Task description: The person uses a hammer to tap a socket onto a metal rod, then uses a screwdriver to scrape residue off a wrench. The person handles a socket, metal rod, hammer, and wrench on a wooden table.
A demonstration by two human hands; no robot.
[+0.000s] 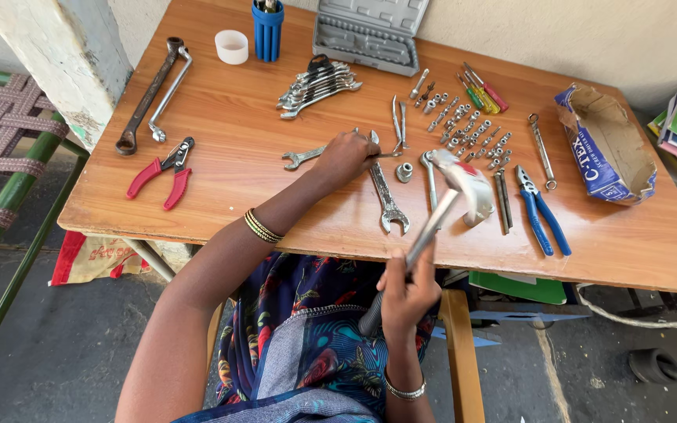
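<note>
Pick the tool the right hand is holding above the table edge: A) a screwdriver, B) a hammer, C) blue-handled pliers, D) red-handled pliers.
B: the right hand grips the shaft of a hammer, its metal head raised over the wooden table.

Single head view, looking steeply down over wooden table [221, 180], close above hands; no second view.

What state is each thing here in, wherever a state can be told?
Left hand: resting on a spanner.
Right hand: gripping the hammer, raised.
Tool case: open, looks empty.
Red pliers: jaws slightly apart, flat.
Blue pliers: handles spread.
Cardboard box: open, torn.
White cup: upright.
Blue holder: upright, tools inside.
</note>
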